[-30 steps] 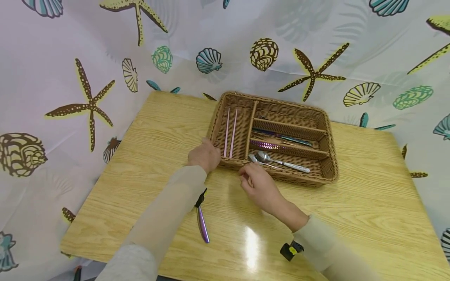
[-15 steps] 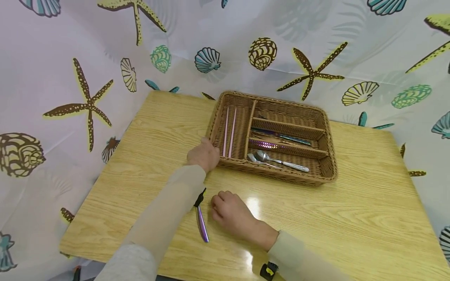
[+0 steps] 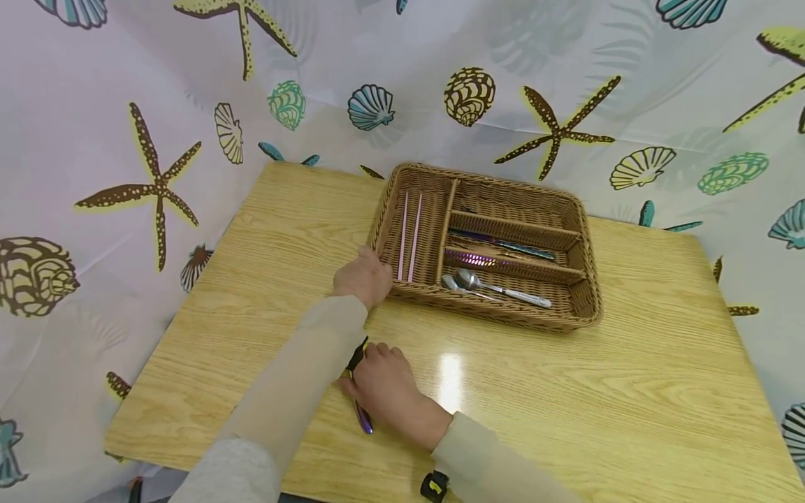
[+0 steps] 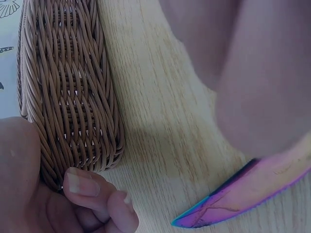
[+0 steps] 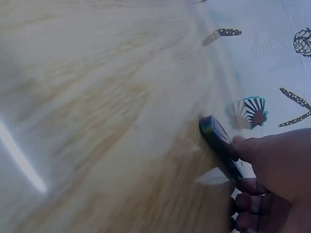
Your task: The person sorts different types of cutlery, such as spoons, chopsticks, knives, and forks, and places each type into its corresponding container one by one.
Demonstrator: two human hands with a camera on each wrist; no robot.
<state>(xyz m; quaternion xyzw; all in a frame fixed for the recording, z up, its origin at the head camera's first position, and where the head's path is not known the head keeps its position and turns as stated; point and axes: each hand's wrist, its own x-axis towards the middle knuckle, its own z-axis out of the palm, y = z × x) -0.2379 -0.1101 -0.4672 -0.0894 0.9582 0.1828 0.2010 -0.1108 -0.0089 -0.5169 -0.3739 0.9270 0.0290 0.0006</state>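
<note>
In the head view my left hand (image 3: 363, 278) grips the front left corner of a brown wicker cutlery basket (image 3: 497, 311). The left wrist view shows its curled fingers (image 4: 85, 187) against the basket's lower corner. My right hand (image 3: 385, 385) is over the table in front of the basket, beside my left sleeve. It pinches a purple iridescent table knife (image 3: 363, 419) by the handle, thumb on one side and fingers on the other in the right wrist view. The knife's blade (image 4: 223, 206) lies close over the wood in the left wrist view; my left forearm partly hides it from the head camera.
Inside the basket, two pink chopsticks (image 3: 414, 241) lie in the left compartment. Metal spoons (image 3: 467, 279) lie in the front one, and iridescent cutlery (image 3: 525, 249) in the middle one. The wooden table (image 3: 616, 391) meets a shell-patterned cloth (image 3: 415, 56) behind.
My right hand has moved from the basket's front edge left and toward me, and has taken hold of the knife on the table. My left hand has stayed at the basket corner.
</note>
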